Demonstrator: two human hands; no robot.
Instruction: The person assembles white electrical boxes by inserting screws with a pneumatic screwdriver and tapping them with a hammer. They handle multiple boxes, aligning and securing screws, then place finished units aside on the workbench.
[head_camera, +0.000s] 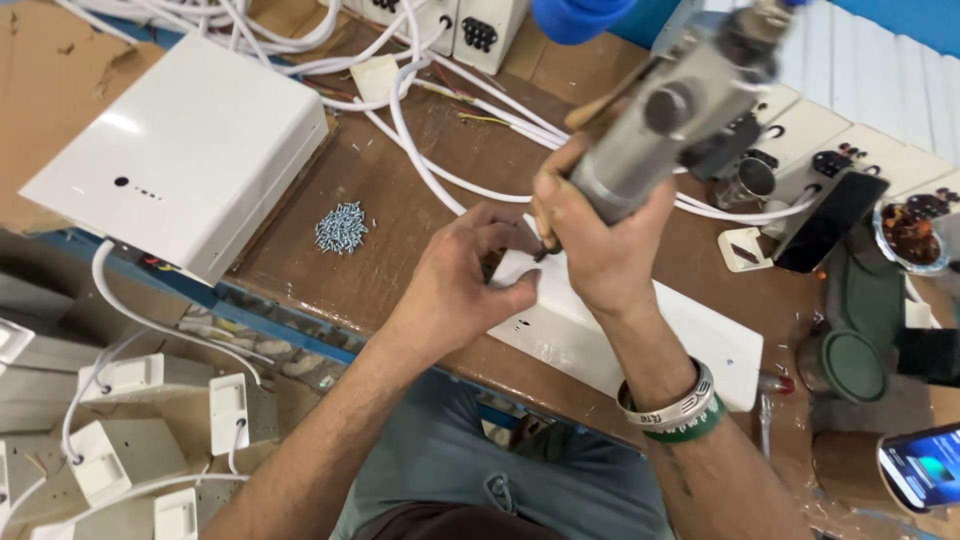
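Brown counter (400, 215) runs under both hands — white box (185, 145) far left, screw pile (342, 227) nearer. Left hand (470, 275) presses the white plate (620, 335) at the near edge; right hand (595, 235) closes its grip around a grey power screwdriver (665, 125) above it.

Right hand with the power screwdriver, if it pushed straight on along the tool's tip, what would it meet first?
Most likely the white panel just under the tip, where the right hand aims the power screwdriver beside the left hand; depth is unclear.
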